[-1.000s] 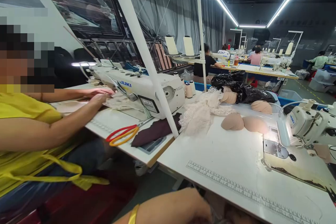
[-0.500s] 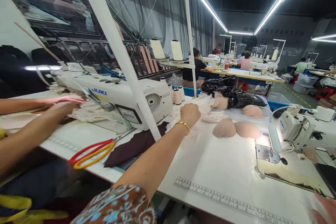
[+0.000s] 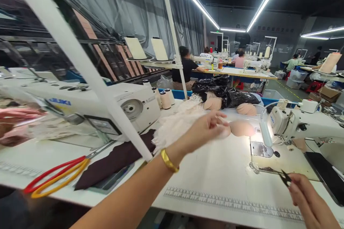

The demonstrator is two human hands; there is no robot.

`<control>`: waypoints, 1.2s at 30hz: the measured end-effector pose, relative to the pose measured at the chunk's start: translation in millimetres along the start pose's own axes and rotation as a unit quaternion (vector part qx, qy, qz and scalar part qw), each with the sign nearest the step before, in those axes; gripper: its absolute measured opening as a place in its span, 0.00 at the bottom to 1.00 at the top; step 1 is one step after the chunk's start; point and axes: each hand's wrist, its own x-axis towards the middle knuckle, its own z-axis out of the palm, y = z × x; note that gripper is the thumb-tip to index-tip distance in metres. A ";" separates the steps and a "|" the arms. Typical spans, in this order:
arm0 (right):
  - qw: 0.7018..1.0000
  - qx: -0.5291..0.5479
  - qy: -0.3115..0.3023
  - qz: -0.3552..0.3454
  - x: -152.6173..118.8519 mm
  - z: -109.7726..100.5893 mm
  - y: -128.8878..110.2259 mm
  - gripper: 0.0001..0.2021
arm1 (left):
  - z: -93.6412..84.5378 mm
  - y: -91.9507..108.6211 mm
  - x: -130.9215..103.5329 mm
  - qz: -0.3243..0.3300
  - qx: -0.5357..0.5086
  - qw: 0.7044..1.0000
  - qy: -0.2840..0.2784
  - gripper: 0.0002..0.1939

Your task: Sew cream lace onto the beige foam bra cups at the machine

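Note:
My left hand (image 3: 205,130), with a gold bracelet at the wrist, hovers over the table at the near side of beige moulded cups (image 3: 244,128). Its fingers are partly spread and somewhat blurred, and I see nothing held in them. White lace (image 3: 170,125) lies left of and beyond that hand. At the lower right, my right hand (image 3: 309,195) grips small black thread snips (image 3: 285,178), their points aimed at the metal plate of the sewing machine (image 3: 290,123). The needle area is lit by a lamp.
Another sewing machine (image 3: 129,105) stands on the left, where a co-worker's blurred hands (image 3: 16,118) handle pale fabric. Red-and-yellow-handled scissors (image 3: 59,177) lie beside dark cloth (image 3: 113,162). A white post (image 3: 88,68) slants across. A phone (image 3: 329,177) rests at right; black plastic bags (image 3: 225,91) sit behind.
My left hand has left the lace and moved rightward toward the cups, its fist loosened. My right hand has come further into view, showing the snips. The view has swung right.

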 end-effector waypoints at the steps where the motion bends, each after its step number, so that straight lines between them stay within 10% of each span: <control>1: 0.999 -0.003 -0.021 -0.032 3.2 6.9 -18.8 0.12 | 18.4 -6.9 -9.6 -0.017 -0.003 0.998 -0.055 0.26; 5: 0.970 -0.087 0.024 -0.224 24.8 25.5 -62.2 0.09 | 68.8 -33.8 -35.9 -0.085 -0.038 0.982 -0.166 0.30; 12: 0.911 -0.222 0.073 -0.339 38.0 45.7 -77.6 0.11 | 87.3 -41.9 -42.0 -0.108 -0.099 0.964 -0.221 0.34; 22: 0.948 -0.179 0.041 -0.259 21.9 25.4 -51.5 0.11 | 48.6 -20.8 -37.5 -0.122 0.059 0.972 -0.194 0.28; 36: 0.928 -0.187 0.086 -0.310 31.7 47.5 -81.3 0.08 | 69.1 -37.0 -41.8 -0.113 -0.072 0.955 -0.264 0.38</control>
